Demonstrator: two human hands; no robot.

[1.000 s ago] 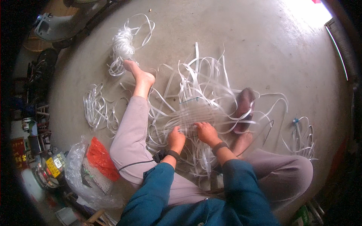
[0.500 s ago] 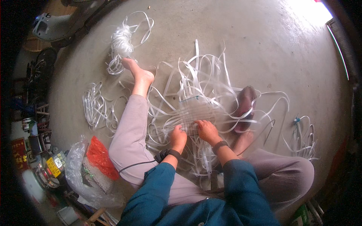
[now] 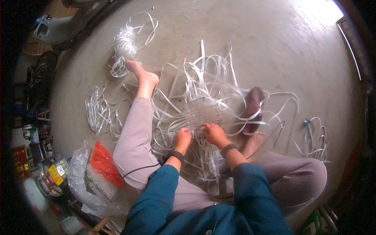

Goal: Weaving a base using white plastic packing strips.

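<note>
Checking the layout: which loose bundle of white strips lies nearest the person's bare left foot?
The tangled bundle just beyond the bare foot toes, at upper left. The flatter coil lies farther left; the small bunch sits far right.

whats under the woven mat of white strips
The woven mat lies on the concrete floor, loose white strips fanning out from it. Both hands cover its near edge.

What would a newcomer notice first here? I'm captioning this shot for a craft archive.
A woven mat of white strips lies mid-floor, its loose ends fanning out in all directions. Both hands, left hand and right hand, press on its near edge. A red bag glows at lower left.
</note>
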